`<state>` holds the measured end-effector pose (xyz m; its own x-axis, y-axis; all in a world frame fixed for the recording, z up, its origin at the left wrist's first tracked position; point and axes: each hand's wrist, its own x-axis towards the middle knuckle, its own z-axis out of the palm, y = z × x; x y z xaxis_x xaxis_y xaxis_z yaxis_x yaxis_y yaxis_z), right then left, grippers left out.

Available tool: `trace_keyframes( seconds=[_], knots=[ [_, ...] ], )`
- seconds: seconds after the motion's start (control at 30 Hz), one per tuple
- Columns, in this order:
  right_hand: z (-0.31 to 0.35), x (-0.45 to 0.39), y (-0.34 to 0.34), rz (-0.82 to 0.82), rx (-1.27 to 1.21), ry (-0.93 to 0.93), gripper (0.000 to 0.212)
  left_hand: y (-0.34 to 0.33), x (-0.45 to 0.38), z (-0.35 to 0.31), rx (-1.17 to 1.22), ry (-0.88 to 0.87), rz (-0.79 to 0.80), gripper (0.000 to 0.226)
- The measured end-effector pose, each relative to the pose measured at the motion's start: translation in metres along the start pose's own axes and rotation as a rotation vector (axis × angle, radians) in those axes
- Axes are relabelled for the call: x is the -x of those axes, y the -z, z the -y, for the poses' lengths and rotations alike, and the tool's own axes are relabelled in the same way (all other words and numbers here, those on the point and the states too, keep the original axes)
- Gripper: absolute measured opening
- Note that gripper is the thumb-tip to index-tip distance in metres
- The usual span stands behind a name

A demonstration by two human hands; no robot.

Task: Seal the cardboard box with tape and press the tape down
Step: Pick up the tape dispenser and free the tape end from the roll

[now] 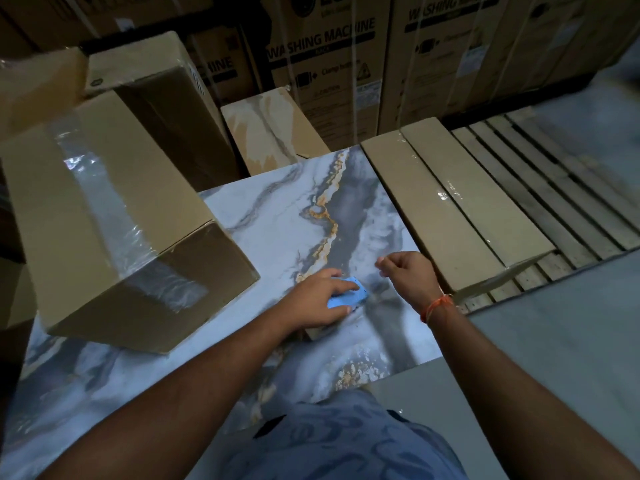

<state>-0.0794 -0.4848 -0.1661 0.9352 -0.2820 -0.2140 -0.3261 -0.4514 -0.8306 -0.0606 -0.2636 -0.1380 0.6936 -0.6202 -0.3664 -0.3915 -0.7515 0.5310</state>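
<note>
Left hand (320,299): lying palm-down on the marbled tabletop (270,216), fingers curling over a small blue tool (346,296), seemingly a tape dispenser or cutter; a brown piece, possibly the tape roll, is showing beneath the wrist, too hidden to name with certainty.
Right hand (407,275): hovering just beside the blue tool, fingers loosely curled with thumb and forefinger nearly pinching; whether a clear tape end is being held between them cannot be told.
Cardboard box (114,230): sitting on the left of the tabletop, well apart from both hands, a strip of clear tape (104,209) already running along its top seam and down the near face.
Tape condition: appearing wrinkled and glossy, with creases on the near face, so pressing is probably not yet finished.
Flat carton (457,209): lying at the right edge of the tabletop, wrapped in clear film.
Risk, tape end: clear tape is likely folding onto itself or onto the fingers if pulled slack, wasting the strip.
Risk, cutter: fingertips are working near the tool's edge, so a slip could be nicking them.
Risk, adhesion: wrinkles left unpressed may be lifting, leaving the seam open.
Risk, reach: the box is sitting far left, so a drawn strip might be sagging before arriving.
</note>
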Motion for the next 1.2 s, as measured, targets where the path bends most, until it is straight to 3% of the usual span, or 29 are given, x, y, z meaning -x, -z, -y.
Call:
trace_keyframes(
  seconds=[0.2, 0.43, 0.6, 0.77, 0.97, 1.2],
  knots=[
    [0.011, 0.019, -0.017, 0.036, 0.254, 0.07, 0.018, 0.002, -0.018, 0.006, 0.262, 0.051, -0.024, 0.076],
    [0.02, 0.045, -0.041, -0.041, 0.31, 0.046, 0.023, 0.002, -0.035, 0.034, 0.694, 0.17, 0.017, 0.052],
    [0.018, 0.059, -0.054, -0.097, 0.386, 0.059, 0.027, 0.0, -0.037, 0.043, 0.701, 0.101, 0.041, 0.036],
    [0.022, 0.06, -0.057, -0.138, 0.395, 0.038, 0.028, 0.007, -0.046, 0.042, 0.557, -0.005, -0.076, 0.032],
    [0.024, 0.054, -0.055, -0.155, 0.403, 0.003, 0.028, 0.008, -0.061, 0.042, 0.569, -0.129, -0.036, 0.022],
    [0.03, 0.053, -0.062, -0.155, 0.406, -0.024, 0.032, 0.004, -0.066, 0.043, 0.578, -0.115, -0.058, 0.007]
  ],
)
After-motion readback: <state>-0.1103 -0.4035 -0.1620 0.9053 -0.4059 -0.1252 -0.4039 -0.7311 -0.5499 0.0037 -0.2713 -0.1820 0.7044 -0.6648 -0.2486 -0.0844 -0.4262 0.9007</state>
